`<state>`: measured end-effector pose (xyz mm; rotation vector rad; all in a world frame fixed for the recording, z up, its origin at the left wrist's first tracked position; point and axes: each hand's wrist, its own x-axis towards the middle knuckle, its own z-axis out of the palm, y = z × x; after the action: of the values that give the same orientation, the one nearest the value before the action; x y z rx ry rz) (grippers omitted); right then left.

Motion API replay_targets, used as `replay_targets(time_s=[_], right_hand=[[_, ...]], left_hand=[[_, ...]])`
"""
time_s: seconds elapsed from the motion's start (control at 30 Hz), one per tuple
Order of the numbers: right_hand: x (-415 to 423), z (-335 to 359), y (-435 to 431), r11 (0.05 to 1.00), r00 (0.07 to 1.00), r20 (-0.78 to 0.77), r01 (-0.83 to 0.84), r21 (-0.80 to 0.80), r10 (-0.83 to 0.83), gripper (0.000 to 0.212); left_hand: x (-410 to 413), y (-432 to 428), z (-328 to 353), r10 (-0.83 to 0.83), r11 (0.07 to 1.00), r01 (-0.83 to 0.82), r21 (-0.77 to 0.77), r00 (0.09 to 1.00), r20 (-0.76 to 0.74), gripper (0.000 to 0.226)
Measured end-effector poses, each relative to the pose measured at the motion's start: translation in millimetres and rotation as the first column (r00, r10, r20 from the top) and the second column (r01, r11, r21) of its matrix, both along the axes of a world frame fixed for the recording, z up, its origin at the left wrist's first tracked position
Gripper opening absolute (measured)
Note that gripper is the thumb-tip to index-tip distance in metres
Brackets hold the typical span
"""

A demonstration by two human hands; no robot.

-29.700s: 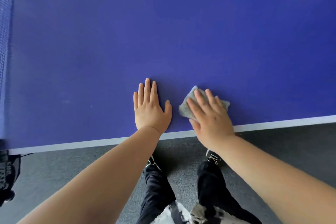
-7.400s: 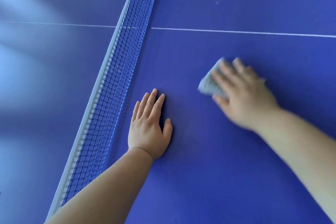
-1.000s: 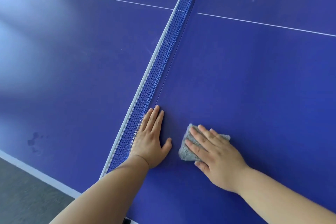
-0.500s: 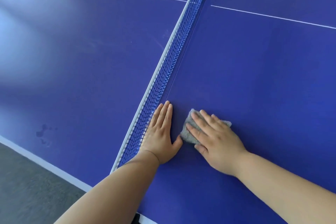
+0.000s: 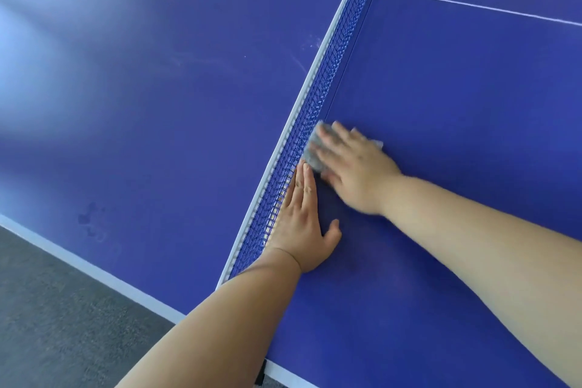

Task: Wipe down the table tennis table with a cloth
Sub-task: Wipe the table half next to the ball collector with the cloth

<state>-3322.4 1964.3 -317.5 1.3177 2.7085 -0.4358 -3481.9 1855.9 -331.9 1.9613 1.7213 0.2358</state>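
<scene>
By the right hand (image 5: 352,167), fingers straight and blurred, a grey cloth (image 5: 311,158) is pressed onto the blue counter (image 5: 447,110), right against the net (image 5: 330,79). The left hand (image 5: 304,227) is laid flat, fingers extended, alongside the net.

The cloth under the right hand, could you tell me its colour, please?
The cloth is grey, best seen in the head view.

Lays left hand (image 5: 304,224) flat on blue table (image 5: 456,104), straight-fingered, close against the net (image 5: 327,79). Presses grey cloth (image 5: 313,154) under blurred right hand (image 5: 352,167), just beyond the left fingertips, at the net's foot. Left of the left hand, past the net: dark smudges (image 5: 91,217); nearer, grey floor (image 5: 47,324).
</scene>
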Motion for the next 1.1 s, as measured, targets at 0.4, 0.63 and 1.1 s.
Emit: replay_targets(time_s=[0.4,0.63,1.1], right_hand=[[15,6,15,0.911,0.903,0.131,0.412,-0.002,-0.409,0.060],[13,13,-89,0.993,0.992,0.112,-0.051,-0.104,0.063,0.062],[37,7,-178,0.997,0.998,0.063,-0.018,-0.075,0.023,0.063]], left_hand=[[0,3,-6,-0.001,1.000,0.001,0.004,0.999,0.039,0.094],[6,-101,12,0.319,0.902,-0.282,-0.326,0.946,0.064,0.091],[1,-105,21,0.093,0.851,-0.144,-0.506,0.988,-0.124,0.138]])
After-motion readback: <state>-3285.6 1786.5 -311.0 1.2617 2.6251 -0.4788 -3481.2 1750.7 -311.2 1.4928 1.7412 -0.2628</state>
